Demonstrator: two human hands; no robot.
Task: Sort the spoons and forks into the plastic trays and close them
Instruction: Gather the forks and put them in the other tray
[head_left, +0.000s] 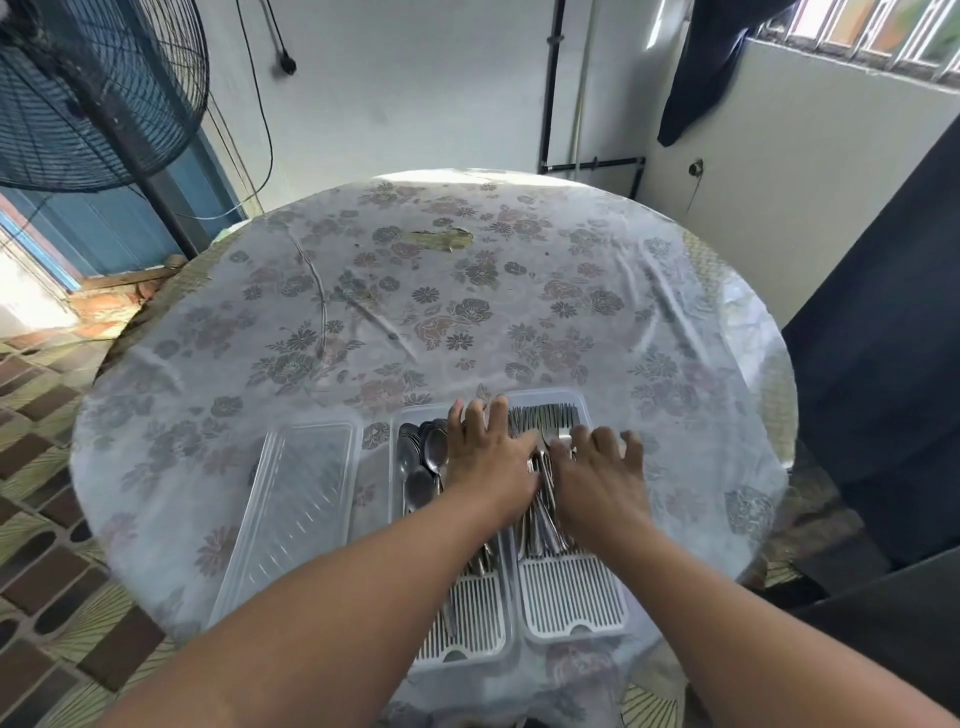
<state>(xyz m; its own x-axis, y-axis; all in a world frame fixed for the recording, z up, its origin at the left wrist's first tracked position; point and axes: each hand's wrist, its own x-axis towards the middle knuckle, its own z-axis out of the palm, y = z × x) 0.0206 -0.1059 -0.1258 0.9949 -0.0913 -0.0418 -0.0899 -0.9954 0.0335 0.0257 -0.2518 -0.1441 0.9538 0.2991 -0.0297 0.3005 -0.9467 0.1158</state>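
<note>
Forks (545, 421) under both flat hands (493, 457)

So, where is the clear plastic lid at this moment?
In the head view the clear lid lies flat on the table, left of the tray holding spoons, beside the left hand.

Table (363, 312): round, under a floral cloth.
Trays (566, 597): two clear ones side by side at the near edge, with slatted white inserts.
Spoons (428, 457): piled in the left tray.
Forks (545, 418): in the right tray, tines away.
Lid (291, 509): clear, lying left of the trays.
Left hand (491, 457): flat, fingers spread, over the trays' middle.
Right hand (597, 478): flat on the forks.
Fan (88, 88): far left.
</note>
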